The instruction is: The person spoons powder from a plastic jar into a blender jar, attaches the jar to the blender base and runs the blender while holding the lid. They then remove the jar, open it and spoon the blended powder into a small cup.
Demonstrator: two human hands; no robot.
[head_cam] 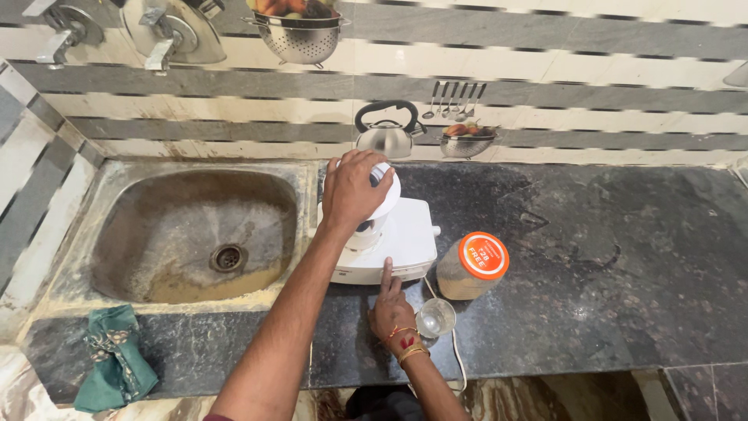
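Left hand clenched over white mixer lid, frame centre. Right hand below it, index finger pressing white mixer base; other fingers curled, grasping nothing.

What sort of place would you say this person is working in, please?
Most likely a home kitchen: a stained steel sink is set into a dark stone counter, with striped wall tiles behind. The left hand grips a white appliance beside a jar.

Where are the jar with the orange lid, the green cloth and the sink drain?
jar (483, 256): head view, on the orange lid.
green cloth (115, 360): head view, on the middle of its folds.
sink drain (227, 257): head view, on the round metal strainer.
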